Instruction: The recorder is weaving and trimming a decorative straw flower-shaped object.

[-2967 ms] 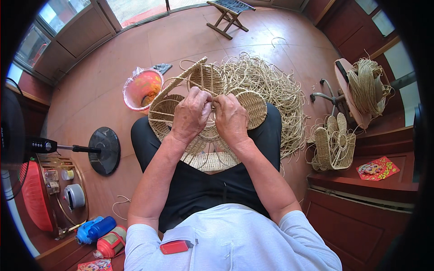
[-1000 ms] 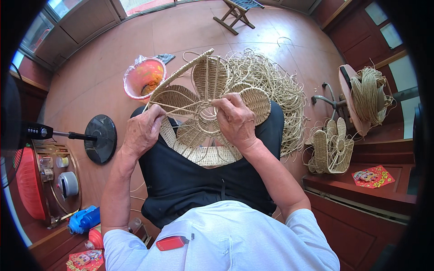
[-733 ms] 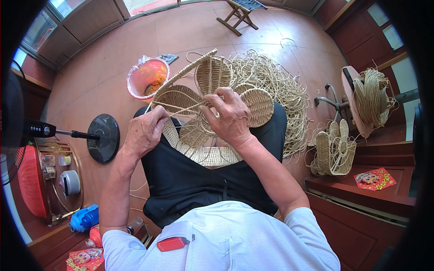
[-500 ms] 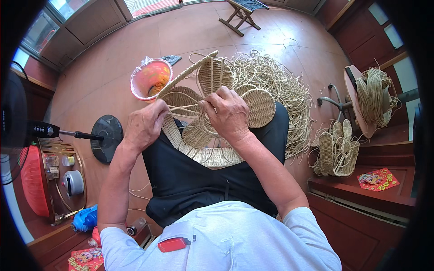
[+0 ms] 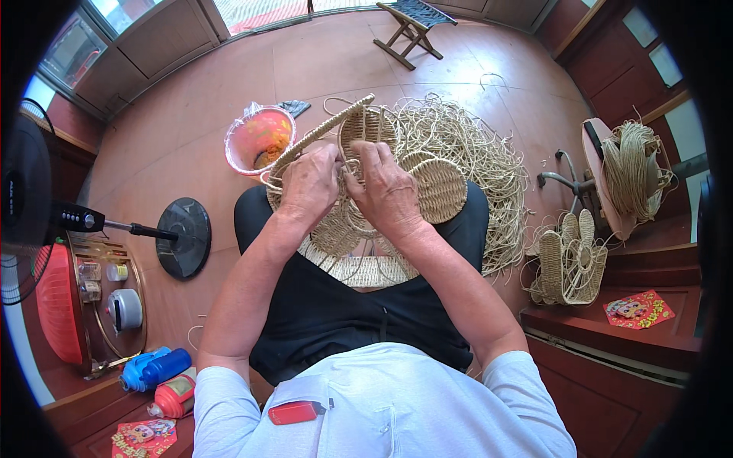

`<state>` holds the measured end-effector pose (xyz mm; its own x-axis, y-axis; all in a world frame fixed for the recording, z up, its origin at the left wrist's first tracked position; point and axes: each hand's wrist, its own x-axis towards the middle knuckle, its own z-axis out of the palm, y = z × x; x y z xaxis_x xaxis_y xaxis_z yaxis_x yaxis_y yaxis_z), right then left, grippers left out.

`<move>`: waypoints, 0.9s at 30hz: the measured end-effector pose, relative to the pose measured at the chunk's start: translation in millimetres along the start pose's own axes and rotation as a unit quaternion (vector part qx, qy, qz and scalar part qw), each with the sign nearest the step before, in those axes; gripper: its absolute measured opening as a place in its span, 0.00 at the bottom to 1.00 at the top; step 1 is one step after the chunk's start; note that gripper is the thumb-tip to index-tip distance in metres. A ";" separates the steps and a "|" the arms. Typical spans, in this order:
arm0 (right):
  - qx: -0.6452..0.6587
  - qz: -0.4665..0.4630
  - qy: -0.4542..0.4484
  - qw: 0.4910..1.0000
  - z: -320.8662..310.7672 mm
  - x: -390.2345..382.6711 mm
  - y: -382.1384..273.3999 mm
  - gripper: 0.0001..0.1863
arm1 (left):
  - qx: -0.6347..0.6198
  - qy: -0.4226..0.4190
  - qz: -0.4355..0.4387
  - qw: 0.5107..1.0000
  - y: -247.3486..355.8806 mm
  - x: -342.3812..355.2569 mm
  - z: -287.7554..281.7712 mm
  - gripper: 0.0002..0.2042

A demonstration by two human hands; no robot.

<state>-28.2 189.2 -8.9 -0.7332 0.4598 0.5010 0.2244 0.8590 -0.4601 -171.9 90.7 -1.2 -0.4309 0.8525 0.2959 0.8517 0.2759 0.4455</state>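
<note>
Across my lap rests a woven straw basket [image 5: 366, 271] with rounded petal-shaped panels; a braided rim edge slants up at its far left. My left hand [image 5: 309, 183] is closed on pale straw cord beside the middle of the petals. Close by on the right, my right hand [image 5: 387, 189] pinches at the same cord, thumb and fingers together. One round petal [image 5: 437, 187] shows to the right of my right hand. The fingertips partly cover the spot where the cord meets the weave.
A big heap of loose straw cord [image 5: 489, 175] lies beyond and right of my knees. A pink bucket [image 5: 235, 153] stands far left, near a fan base [image 5: 183, 238]. On the right are a stool with a cord bundle [image 5: 635, 172] and another woven basket [image 5: 569, 263].
My left hand has moved right and inward, close to my right hand. The cord stretched between the hands has drawn in to the middle. My right hand has barely moved.
</note>
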 end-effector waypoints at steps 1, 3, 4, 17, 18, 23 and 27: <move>0.020 -0.013 0.013 1.000 -3.3 2.4 -0.9 0.28 | -0.037 -0.025 -0.052 0.998 0.3 -0.8 0.1 0.06; 0.023 -0.022 -0.023 0.999 -7.5 9.8 -1.6 0.34 | -0.073 -0.049 -0.105 0.990 0.1 -1.1 -1.3 0.06; 0.019 -0.035 -0.056 0.998 -8.3 13.3 -1.7 0.40 | -0.082 -0.041 -0.098 0.991 0.4 -0.8 -2.4 0.06; 0.456 0.214 -0.115 0.856 -59.2 -5.0 12.0 0.33 | 0.039 0.149 0.073 0.985 32.2 -36.9 -2.6 0.09; 0.437 0.210 -0.116 0.867 -68.2 -14.2 15.2 0.32 | -0.003 0.140 0.113 0.984 41.2 -40.6 6.4 0.10; 0.696 0.319 0.000 0.643 -113.2 -42.9 77.5 0.31 | -0.095 0.023 0.187 0.977 119.2 -59.2 48.9 0.08; 0.699 0.365 0.105 0.606 -191.1 -71.4 204.5 0.29 | -0.145 0.036 0.202 0.968 125.5 -82.6 37.4 0.07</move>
<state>192.7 375.1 1.4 -0.6353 0.7474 -0.1945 -0.4320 -0.5527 -0.7127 -18.3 71.5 -1.3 -0.1078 0.8293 0.5484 0.8404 -0.2187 0.4959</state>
